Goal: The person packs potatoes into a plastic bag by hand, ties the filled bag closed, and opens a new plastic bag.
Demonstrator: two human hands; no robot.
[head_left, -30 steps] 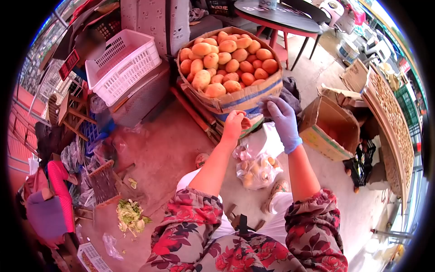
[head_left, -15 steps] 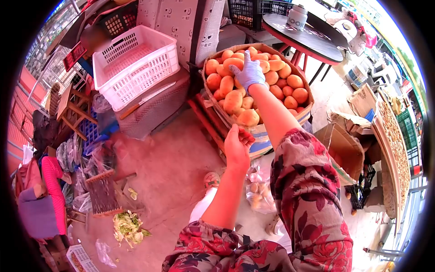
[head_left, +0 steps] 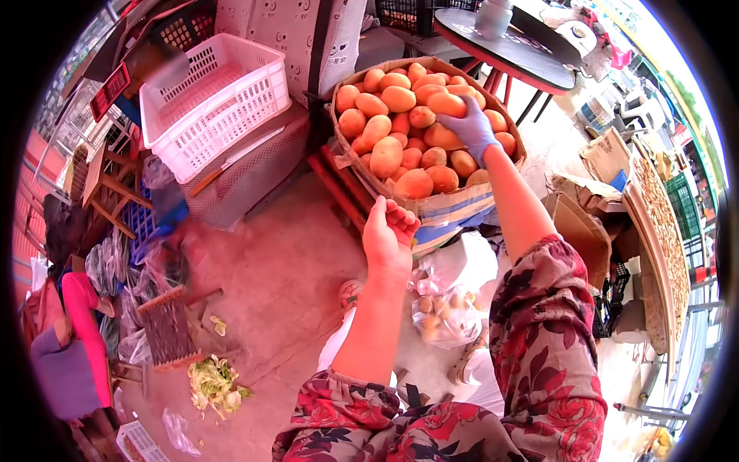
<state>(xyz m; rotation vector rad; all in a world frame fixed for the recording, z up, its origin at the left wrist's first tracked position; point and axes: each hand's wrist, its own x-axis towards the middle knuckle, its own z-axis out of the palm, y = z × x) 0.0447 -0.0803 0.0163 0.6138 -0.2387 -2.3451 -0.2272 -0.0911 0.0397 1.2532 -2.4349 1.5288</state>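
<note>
Orange fruit (head_left: 414,184), in the head view, heaped to the rim of a carton (head_left: 462,203). Right hand (head_left: 471,127), gloved in blue-violet, over the right side of the carton, thumb and fingers apparently wrapped around one piece; cannot tell whether lifted clear. Left hand (head_left: 389,235), bare, just in front of the carton, fingers loosely curled, nothing visible in them.

Done, as far as shown: some rounded pieces in a clear bag (head_left: 449,317) on the floor in front of the carton, too blurred by plastic to name. Remaining: a very full heap, hence probably an early stage, with the gripped piece not yet out of the carton. Left of the carton, a white crate (head_left: 231,123); right of it, a box (head_left: 581,239); behind, a table (head_left: 531,61).

Different from half a second ago: right hand shifted from the middle of the carton to its right side, now around a piece instead of reaching across the heap. Left hand much as then. One second ago, right hand outside the carton, in front; now inside its rim. Heap seemingly no lower.
</note>
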